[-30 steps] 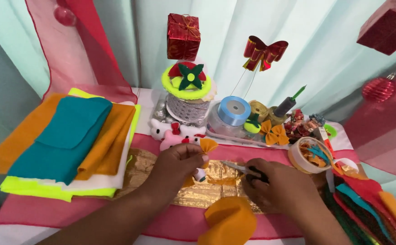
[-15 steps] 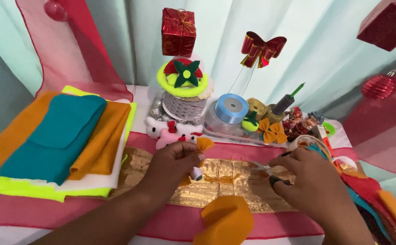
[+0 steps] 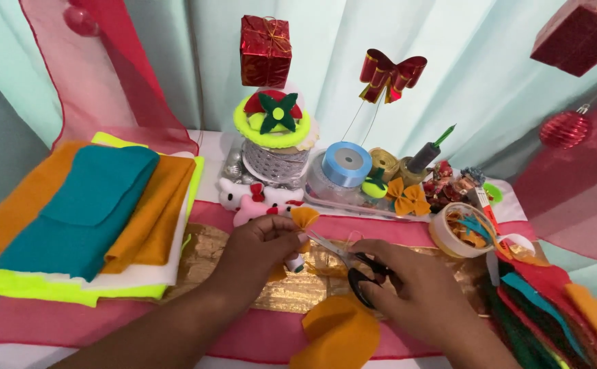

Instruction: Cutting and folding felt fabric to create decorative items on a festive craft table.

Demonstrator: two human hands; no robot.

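My left hand [image 3: 261, 247] pinches a small orange felt bow [image 3: 304, 218] above a gold foil sheet [image 3: 291, 294]. A small white glue bottle [image 3: 297, 262] shows under its fingers. My right hand [image 3: 414, 294] grips black-handled scissors [image 3: 353, 263], and their blades point up-left toward the bow's base. A round orange felt piece [image 3: 336, 333] lies at the table's near edge, just below both hands.
Stacked felt sheets [image 3: 86, 212] in teal, orange, white and neon yellow lie at left. Behind the hands stand small plush toys [image 3: 257, 201], a silver ribbon spool [image 3: 274, 160], a blue ribbon roll [image 3: 346, 164] and a tape roll [image 3: 462, 229]. Felt strips [image 3: 551, 314] fan out at right. Red ornaments hang above.
My right hand went right toward the tape roll, then came back to the middle holding scissors aimed at the bow. My left hand kept hold of the orange bow.
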